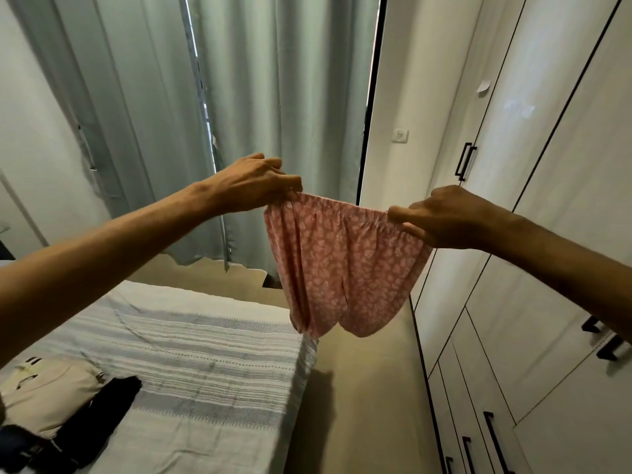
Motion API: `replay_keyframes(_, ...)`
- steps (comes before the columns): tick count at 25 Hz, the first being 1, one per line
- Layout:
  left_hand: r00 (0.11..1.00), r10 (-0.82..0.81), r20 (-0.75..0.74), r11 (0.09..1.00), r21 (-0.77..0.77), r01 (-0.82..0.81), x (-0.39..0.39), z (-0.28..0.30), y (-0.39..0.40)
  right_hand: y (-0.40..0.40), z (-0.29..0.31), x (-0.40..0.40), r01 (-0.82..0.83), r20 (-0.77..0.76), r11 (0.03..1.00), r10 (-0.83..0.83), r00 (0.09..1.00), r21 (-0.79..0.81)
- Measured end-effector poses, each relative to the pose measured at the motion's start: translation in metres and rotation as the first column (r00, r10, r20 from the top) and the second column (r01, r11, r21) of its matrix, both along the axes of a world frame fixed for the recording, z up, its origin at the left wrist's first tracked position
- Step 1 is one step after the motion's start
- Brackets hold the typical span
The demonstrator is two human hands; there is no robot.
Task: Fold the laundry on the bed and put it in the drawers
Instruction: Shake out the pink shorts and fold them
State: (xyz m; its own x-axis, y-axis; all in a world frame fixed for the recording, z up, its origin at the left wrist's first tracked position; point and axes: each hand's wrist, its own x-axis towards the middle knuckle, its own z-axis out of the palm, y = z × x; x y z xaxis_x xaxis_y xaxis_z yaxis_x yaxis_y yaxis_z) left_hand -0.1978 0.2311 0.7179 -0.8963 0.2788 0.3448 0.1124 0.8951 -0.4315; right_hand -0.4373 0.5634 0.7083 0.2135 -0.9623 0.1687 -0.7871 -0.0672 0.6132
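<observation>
- While both hands are pinching its waistband, the pink patterned shorts (342,265) are hanging in the air above the bed's (205,354) far corner and the strip of floor (359,405) beside it, touching neither.
- Handling, as a judgement: the fabric is looking light, soft and limp, draping freely; nothing fragile. The elastic waistband ends are serving as the sound places to hold.
- Left hand (253,183): arm reaching forward and up, fingers curling over the waistband's left end.
- Right hand (441,217): arm reaching likewise, thumb and fingers pinching the right end, the band stretching between the two.
- Other laundry: a cream garment (44,391) and a dark garment (102,408) are lying on the bed's near end.
- Drawers (478,405) are standing shut in the wardrobe at right.
</observation>
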Motion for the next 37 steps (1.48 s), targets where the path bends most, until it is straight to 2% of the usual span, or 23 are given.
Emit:
replay_keyframes(3, 0.994, 0.076, 0.072, 0.996, -0.044, -0.073, -0.001, -0.009, -0.002, -0.003, 0.000, 0.010, -0.047, -0.098, 0.997, 0.053, 0.994, 0.065)
replay_keyframes(4, 0.991, 0.121, 0.061, 0.990, -0.085, -0.116, -0.003, -0.013, -0.003, -0.004, -0.001, 0.018, -0.010, -0.097, 0.992, 0.023, 0.995, 0.129)
replay_keyframes(6, 0.973, 0.206, 0.105, 0.977, -0.079, -0.198, -0.008, -0.021, 0.003, -0.010, -0.001, 0.039, 0.163, -0.025, 0.947, -0.163, 0.986, 0.278)
replay_keyframes(9, 0.888, 0.235, 0.395, 0.958, 0.061, -0.281, -0.010, -0.037, 0.033, -0.025, 0.000, 0.058, 0.325, 0.024, 0.872, -0.358, 0.933, 0.367)
replay_keyframes(11, 0.863, 0.162, 0.479, 0.915, 0.254, -0.313, -0.006, -0.049, 0.044, -0.032, -0.006, 0.048, 0.358, 0.075, 0.874, -0.402, 0.913, 0.330)
replay_keyframes(13, 0.910, 0.120, 0.398, 0.830, 0.463, -0.312, -0.003, -0.053, 0.041, -0.037, -0.016, 0.034, 0.354, 0.221, 0.884, -0.428, 0.876, 0.306)
replay_keyframes(16, 0.962, 0.143, 0.233, 0.678, 0.685, -0.267, 0.003, -0.053, 0.041, -0.043, -0.032, 0.025, 0.298, 0.531, 0.906, -0.418, 0.737, 0.300)
replay_keyframes(18, 0.974, 0.165, 0.155, 0.622, 0.750, -0.225, 0.004, -0.052, 0.047, -0.049, -0.042, 0.028, 0.304, 0.584, 0.894, -0.446, 0.679, 0.329)
replay_keyframes(20, 0.985, 0.159, 0.074, 0.624, 0.765, -0.158, 0.004, -0.054, 0.063, -0.055, -0.053, 0.035, 0.326, 0.639, 0.887, -0.462, 0.615, 0.327)
replay_keyframes(22, 0.989, 0.148, -0.017, 0.624, 0.777, -0.080, 0.001, -0.061, 0.082, -0.064, -0.061, 0.042, 0.374, 0.750, 0.890, -0.432, 0.502, 0.262)
replay_keyframes(23, 0.988, 0.144, -0.057, 0.622, 0.782, -0.045, -0.002, -0.065, 0.091, -0.069, -0.064, 0.044, 0.396, 0.820, 0.885, -0.406, 0.404, 0.243)
replay_keyframes(25, 0.983, 0.144, -0.115, 0.609, 0.793, 0.003, -0.010, -0.077, 0.108, -0.077, -0.067, 0.055, 0.371, 0.931, 0.880, -0.352, 0.092, 0.296)
replay_keyframes(26, 0.978, 0.156, -0.137, 0.605, 0.796, 0.015, -0.013, -0.083, 0.114, -0.080, -0.067, 0.061, 0.336, 0.940, 0.882, -0.341, -0.033, 0.331)
replay_keyframes(27, 0.976, 0.164, -0.141, 0.591, 0.806, 0.017, -0.016, -0.089, 0.117, -0.082, -0.067, 0.066, 0.309, 0.938, 0.886, -0.340, -0.070, 0.345)
replay_keyframes(29, 0.980, 0.175, -0.096, 0.545, 0.838, -0.015, -0.017, -0.097, 0.116, -0.088, -0.073, 0.066, 0.322, 0.933, 0.885, -0.360, 0.013, 0.337)
replay_keyframes(30, 0.983, 0.175, -0.055, 0.533, 0.845, -0.048, -0.013, -0.100, 0.113, -0.089, -0.075, 0.065, 0.354, 0.916, 0.879, -0.383, 0.120, 0.321)
replay_keyframes(31, 0.989, 0.143, -0.046, 0.553, 0.832, -0.041, -0.008, -0.101, 0.111, -0.088, -0.077, 0.059, 0.383, 0.869, 0.877, -0.409, 0.277, 0.291)
replay_keyframes(33, 0.995, 0.088, -0.036, 0.661, 0.749, -0.031, 0.009, -0.101, 0.105, -0.079, -0.084, 0.040, 0.405, 0.641, 0.890, -0.438, 0.631, 0.210)
replay_keyframes(34, 0.994, 0.110, 0.027, 0.688, 0.720, -0.096, 0.021, -0.098, 0.101, -0.069, -0.089, 0.029, 0.401, 0.514, 0.901, -0.426, 0.745, 0.166)
replay_keyframes(35, 0.983, 0.141, 0.118, 0.680, 0.710, -0.183, 0.033, -0.096, 0.095, -0.058, -0.094, 0.017, 0.379, 0.419, 0.916, -0.397, 0.817, 0.129)
replay_keyframes(37, 0.928, 0.218, 0.302, 0.727, 0.584, -0.361, 0.055, -0.105, 0.081, -0.034, -0.100, 0.000, 0.332, 0.336, 0.939, -0.344, 0.877, 0.094)
